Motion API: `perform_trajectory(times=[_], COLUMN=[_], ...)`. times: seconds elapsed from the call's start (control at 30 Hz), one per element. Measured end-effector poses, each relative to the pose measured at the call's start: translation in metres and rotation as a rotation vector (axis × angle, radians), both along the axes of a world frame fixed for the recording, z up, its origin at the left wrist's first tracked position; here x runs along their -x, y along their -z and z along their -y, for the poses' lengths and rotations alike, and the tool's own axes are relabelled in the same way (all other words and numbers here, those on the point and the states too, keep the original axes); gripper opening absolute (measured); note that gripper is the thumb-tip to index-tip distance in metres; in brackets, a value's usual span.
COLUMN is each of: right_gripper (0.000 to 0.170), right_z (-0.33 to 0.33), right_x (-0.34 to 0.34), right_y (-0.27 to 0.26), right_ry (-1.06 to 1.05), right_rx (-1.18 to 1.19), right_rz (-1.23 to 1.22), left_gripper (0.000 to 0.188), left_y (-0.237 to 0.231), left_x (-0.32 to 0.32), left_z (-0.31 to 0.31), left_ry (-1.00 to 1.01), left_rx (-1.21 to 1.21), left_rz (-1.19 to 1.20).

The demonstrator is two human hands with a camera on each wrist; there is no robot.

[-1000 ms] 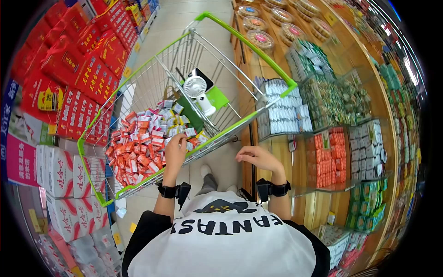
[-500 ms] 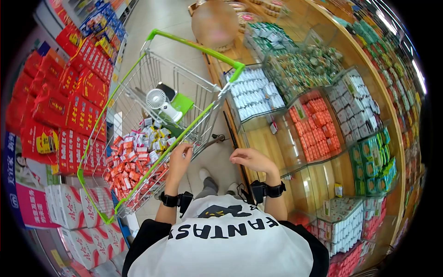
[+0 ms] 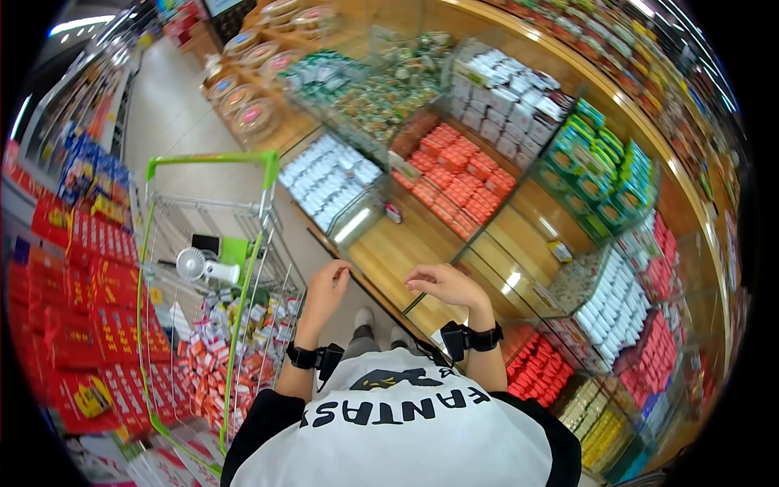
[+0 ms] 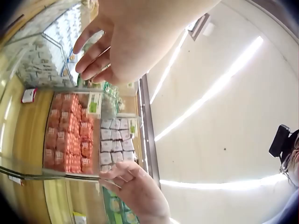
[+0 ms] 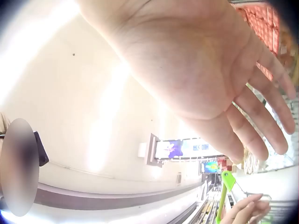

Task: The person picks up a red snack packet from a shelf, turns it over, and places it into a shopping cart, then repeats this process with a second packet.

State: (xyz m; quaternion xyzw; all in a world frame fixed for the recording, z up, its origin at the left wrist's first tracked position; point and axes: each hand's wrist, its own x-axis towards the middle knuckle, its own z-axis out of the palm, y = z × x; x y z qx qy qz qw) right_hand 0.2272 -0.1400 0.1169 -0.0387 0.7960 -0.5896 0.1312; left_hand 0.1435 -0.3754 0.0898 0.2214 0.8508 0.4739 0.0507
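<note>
Both hands are raised in front of the body and hold nothing. In the head view the left hand (image 3: 326, 292) is beside the green-rimmed shopping cart (image 3: 270, 172), with relaxed, slightly bent fingers. The right hand (image 3: 446, 286) hangs over the edge of the wooden display, its fingers loosely extended; the right wrist view shows its bare palm (image 5: 196, 60). Inside the cart lie many small red, white and yellow packets (image 3: 219, 357), with a white handheld fan (image 3: 191, 264) and a green item (image 3: 235, 250) above them.
Glass-sided bins along the right hold white packets (image 3: 331, 180), red packets (image 3: 458, 178) and green packs (image 3: 600, 166). Round clear tubs (image 3: 253, 118) stand beyond. Red boxes (image 3: 97, 300) are stacked left of the cart, and an aisle floor (image 3: 162, 105) runs ahead.
The head view has turned right, so the cart now appears further left and the bins nearer the middle. The left hand no longer appears over the cart. Both hands stay empty.
</note>
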Motion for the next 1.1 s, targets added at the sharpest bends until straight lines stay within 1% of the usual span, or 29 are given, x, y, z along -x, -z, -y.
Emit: perform_trajectory(times=[0.1, 0.2, 0.27, 0.37, 0.47, 0.53, 0.7, 0.83, 0.9, 1.0, 1.03, 1.1], right_gripper=[0.024, 0.021, 0.020, 0.020, 0.020, 0.019, 0.018, 0.017, 0.016, 0.014, 0.014, 0.013], right_z=[-0.019, -0.027, -0.030, -0.030, -0.032, -0.033, -0.034, -0.037, -0.041, -0.046, -0.048, -0.053], right_x=[-0.015, -0.023, -0.022, -0.019, -0.011, -0.004, 0.006, 0.009, 0.011, 0.014, 0.017, 0.023], right_y=[-0.001, -0.002, 0.000, -0.014, -0.018, -0.021, -0.018, -0.025, -0.031, -0.042, -0.044, -0.047], right_ry=[0.107, 0.227, 0.327, 0.423, 0.508, 0.544, 0.633, 0.708, 0.741, 0.810, 0.819, 0.850], right_rx=[-0.020, 0.016, 0.105, 0.055, 0.062, 0.067, 0.040, 0.009, -0.011, -0.157, -0.159, -0.113], right_rz=[0.010, -0.062, -0.083, -0.127, -0.133, -0.141, -0.165, -0.206, -0.214, -0.212, -0.210, -0.275], left_gripper=[0.013, 0.013, 0.014, 0.014, 0.013, 0.013, 0.012, 0.013, 0.013, 0.012, 0.012, 0.012], left_y=[-0.011, -0.010, -0.015, -0.014, -0.019, -0.021, -0.020, -0.019, -0.023, -0.016, -0.017, -0.021], left_x=[0.010, 0.022, 0.027, 0.039, 0.052, 0.063, 0.084, 0.096, 0.102, 0.114, 0.118, 0.125], left_z=[-0.031, -0.055, -0.068, -0.083, -0.092, -0.098, -0.115, -0.134, -0.146, -0.168, -0.175, -0.190], left_ry=[0.102, 0.233, 0.298, 0.399, 0.485, 0.531, 0.567, 0.661, 0.688, 0.750, 0.759, 0.835], left_rx=[0.009, 0.004, -0.003, 0.005, 0.023, 0.022, -0.029, -0.086, -0.048, -0.086, -0.086, -0.072], left_rz=[-0.015, -0.069, -0.081, -0.112, -0.124, -0.114, -0.105, -0.130, -0.053, -0.019, -0.018, -0.095])
